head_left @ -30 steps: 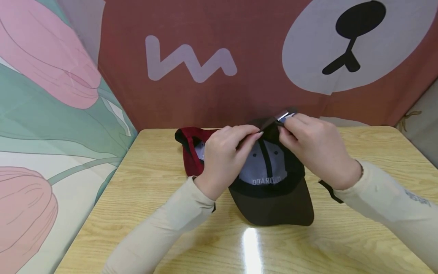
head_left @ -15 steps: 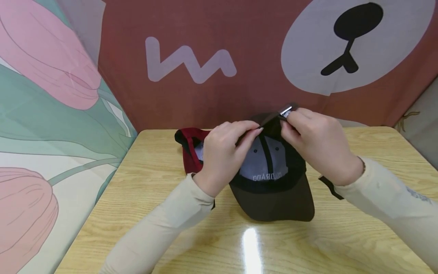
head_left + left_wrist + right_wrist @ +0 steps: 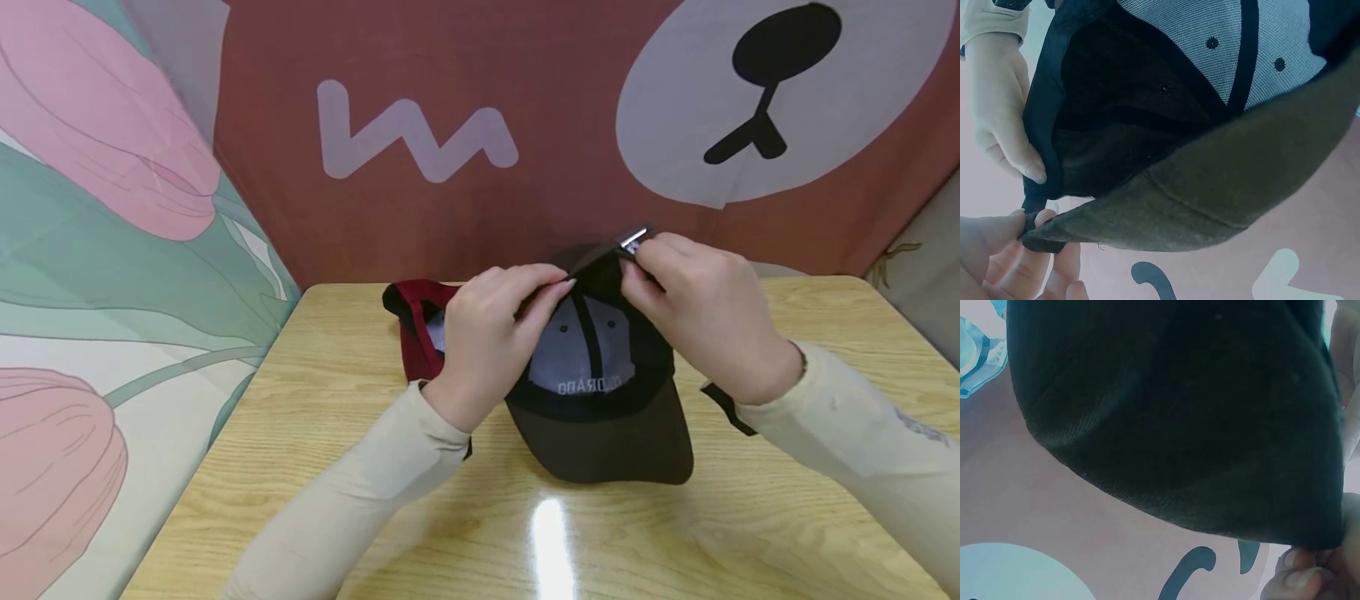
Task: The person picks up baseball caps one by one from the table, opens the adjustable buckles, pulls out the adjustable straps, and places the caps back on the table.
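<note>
A dark brown baseball cap [image 3: 607, 442] shows its grey inner lining and black sweatband, with the brim toward me. Thumb and fingers of my left hand [image 3: 491, 337] pinch the back strap at the cap's rear opening. Opposite it, my right hand [image 3: 701, 312] pinches the strap near a shiny metal buckle [image 3: 632, 239]. The left wrist view has the left hand [image 3: 1013, 256] on the strap end, below the cap's inside. Mostly the outer crown [image 3: 1179, 425] fills the right wrist view, with right-hand fingertips [image 3: 1300, 578] at its lower edge. The strap's exact threading is hidden by the fingers.
A red cap [image 3: 420, 329] lies on the wooden table [image 3: 300, 433] at the back left, partly behind the left hand. A printed fabric backdrop [image 3: 450, 217] rises at the table's far edge, and a floral one [image 3: 150, 292] stands along the left.
The brown cap and both hands have risen slightly, mostly in the first half second. The right hand and the buckle have also shifted a little to the right. Both hands keep their pinch.
</note>
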The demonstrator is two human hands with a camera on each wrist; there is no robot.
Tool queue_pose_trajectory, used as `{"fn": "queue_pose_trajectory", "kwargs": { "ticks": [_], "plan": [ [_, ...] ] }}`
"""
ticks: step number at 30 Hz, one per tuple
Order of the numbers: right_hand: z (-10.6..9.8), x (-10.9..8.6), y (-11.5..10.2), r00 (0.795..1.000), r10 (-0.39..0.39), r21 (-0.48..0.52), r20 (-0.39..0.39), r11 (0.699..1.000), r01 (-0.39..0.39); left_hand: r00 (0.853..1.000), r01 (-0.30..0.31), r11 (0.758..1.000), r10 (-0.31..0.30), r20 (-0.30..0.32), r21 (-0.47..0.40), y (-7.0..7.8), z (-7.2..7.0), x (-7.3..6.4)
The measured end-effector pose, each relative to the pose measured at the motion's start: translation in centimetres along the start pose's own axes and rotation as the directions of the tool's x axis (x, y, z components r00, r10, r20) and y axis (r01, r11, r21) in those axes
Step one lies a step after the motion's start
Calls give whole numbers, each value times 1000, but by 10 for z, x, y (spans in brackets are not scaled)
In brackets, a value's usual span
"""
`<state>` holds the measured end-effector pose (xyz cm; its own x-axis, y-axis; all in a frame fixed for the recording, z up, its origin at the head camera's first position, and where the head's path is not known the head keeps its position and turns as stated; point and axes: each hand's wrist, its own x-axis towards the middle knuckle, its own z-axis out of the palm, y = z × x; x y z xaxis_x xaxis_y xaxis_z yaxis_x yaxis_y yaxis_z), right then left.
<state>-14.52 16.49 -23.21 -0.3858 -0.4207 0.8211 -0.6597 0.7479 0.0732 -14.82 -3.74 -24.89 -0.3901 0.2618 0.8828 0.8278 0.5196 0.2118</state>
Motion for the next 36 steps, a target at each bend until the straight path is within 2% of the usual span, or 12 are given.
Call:
{"fn": "queue_pose_trajectory", "kwargs": {
  "ticks": [24, 36],
  "plan": [
    [-2, -3, 4, 999, 46, 2, -20, 999, -46, 1000, -6, 1000, 6, -9, -8, 1, 0, -3],
    [-2, -4, 5, 998, 65, -4, -16, 998, -65, 1000, 15, 1000, -15, 16, -25, 0, -2, -6]
  ]
}}
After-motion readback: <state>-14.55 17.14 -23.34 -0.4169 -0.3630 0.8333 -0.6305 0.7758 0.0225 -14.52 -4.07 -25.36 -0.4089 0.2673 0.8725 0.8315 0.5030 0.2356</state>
